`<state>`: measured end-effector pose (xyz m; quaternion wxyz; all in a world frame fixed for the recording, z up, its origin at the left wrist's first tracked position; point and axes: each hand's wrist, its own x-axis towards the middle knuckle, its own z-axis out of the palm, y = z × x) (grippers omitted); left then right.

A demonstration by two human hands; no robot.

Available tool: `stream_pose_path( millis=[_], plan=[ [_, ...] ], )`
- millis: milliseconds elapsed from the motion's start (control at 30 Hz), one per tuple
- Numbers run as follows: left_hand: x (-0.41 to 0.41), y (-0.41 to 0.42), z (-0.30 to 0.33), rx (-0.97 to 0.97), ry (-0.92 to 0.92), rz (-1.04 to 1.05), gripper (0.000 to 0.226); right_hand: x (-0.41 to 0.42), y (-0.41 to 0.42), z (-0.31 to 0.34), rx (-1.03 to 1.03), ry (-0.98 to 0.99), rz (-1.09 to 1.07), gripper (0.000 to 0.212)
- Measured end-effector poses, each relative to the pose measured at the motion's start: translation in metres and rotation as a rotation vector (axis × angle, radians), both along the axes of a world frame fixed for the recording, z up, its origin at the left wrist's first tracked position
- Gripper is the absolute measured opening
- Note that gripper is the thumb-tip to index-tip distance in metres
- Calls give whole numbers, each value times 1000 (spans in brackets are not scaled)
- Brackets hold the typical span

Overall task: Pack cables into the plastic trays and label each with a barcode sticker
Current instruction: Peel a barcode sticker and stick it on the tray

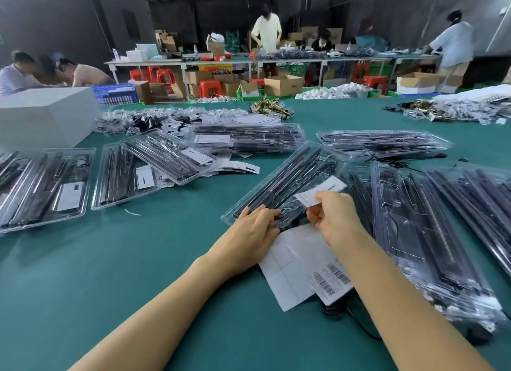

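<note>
Two hands at work over one clear plastic tray, which lies slantwise on the green table, near end toward the person. Black cables and long dark rods sit in its moulded channels.

Left hand: palm down on the tray's near end, fingers laid flat and close together, pressing it to the table. Nothing held.

Right hand: raised just above the tray's near right part, thumb and fingers pinched on a white sticker. Print on the sticker too blurred to read.

Label sheet lies flat on the table just under both wrists, touching the tray's near end (most of its cells look bare white; two barcode labels remain at its near right corner).

To the right, a stack of trays loaded with dark parts, running away from the person, with more beyond it to the table edge. To the left, several packed trays carrying white labels, some overlapping. Farther back, another pile of trays, heaps of small bagged parts, a cluster of brass-coloured fittings and a white box.

Background: other people at a long bench, cardboard cartons and red stools beneath it.
</note>
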<state>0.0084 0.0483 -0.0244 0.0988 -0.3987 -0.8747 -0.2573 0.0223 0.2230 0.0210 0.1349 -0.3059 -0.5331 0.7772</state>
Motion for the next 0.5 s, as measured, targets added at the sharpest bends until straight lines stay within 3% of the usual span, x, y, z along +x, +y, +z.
stream_pose_path(
  millis=[67,167,500],
  plan=[
    [1,0,3,52,-44,-1,14,3,0,-4,-70,-21,-7,11],
    [4,-1,6,135,-138,7,17,6,2,-7,-80,-41,-15,14],
    [-1,-2,0,278,-176,86,16,7,1,-20,377,-142,58,6]
  ],
)
